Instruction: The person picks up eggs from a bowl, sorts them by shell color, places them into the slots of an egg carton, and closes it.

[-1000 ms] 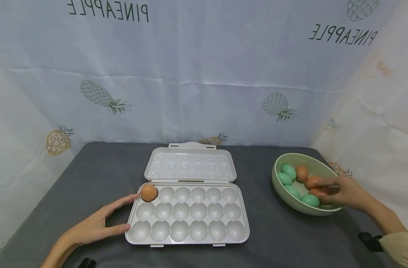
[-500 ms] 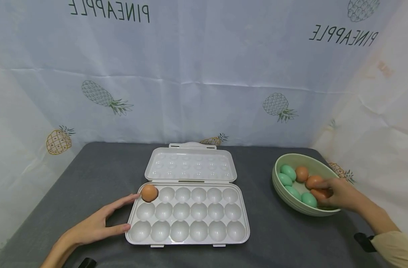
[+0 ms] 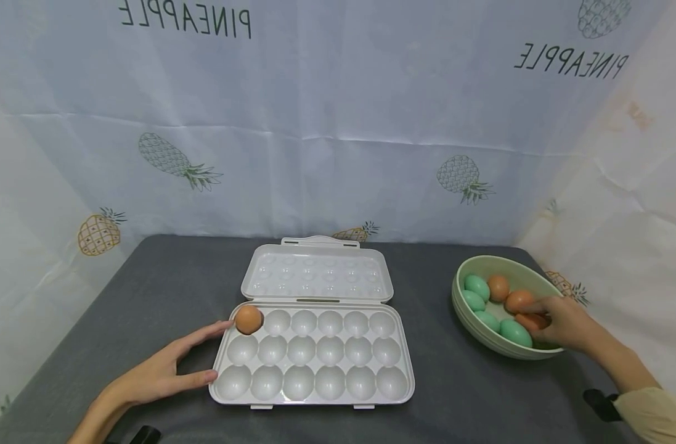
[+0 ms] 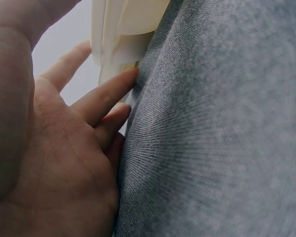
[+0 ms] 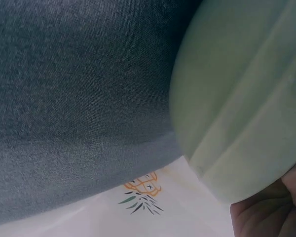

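My left hand (image 3: 157, 373) has its index finger and thumb stretched against the left edge of the white egg tray (image 3: 314, 398), with the palm side showing in the left wrist view. One brown egg (image 3: 248, 320) sits in the tray's back-left cup. On the right, my right hand (image 3: 573, 324) reaches over the near rim of a light green bowl (image 3: 476, 330). Its finger and thumb pinch a brown egg (image 3: 532, 322) lying low in the bowl. In the right wrist view the bowl's wall hides the fingers, and only part of the hand (image 5: 269, 212) shows.
Other brown eggs (image 3: 498, 287) and several green eggs (image 3: 515, 333) lie in the bowl. The tray's lid (image 3: 317, 271) is folded back behind it. Dark grey cloth (image 3: 437, 394) covers the table, and a pineapple-print curtain (image 3: 338, 92) hangs behind.
My right hand has shifted slightly left and its fingers have closed in on the brown egg. A green egg beside it has rolled a little. The left hand stays at the tray.
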### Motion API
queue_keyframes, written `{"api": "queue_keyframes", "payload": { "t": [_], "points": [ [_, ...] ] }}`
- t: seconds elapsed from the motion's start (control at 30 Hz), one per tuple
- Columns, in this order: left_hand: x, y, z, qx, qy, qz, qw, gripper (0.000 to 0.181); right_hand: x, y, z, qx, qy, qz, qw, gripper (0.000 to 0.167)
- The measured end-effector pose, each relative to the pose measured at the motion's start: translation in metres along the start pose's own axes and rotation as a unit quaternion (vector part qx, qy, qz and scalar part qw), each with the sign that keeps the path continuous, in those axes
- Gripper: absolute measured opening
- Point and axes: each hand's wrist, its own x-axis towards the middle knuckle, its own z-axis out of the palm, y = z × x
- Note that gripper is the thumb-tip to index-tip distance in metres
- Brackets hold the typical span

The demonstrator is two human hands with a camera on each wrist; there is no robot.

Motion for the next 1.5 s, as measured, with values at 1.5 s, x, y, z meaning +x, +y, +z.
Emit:
{"api": "queue_keyframes", "payload": {
  "t": [1.5],
  "points": [
    [0.001, -0.001, 0.0, -0.011, 0.003, 0.014, 0.9998, 0.07, 0.056, -0.159, -0.002, 0.39, 0.262, 0.075, 0.8797, 0.046]
  ]
}}
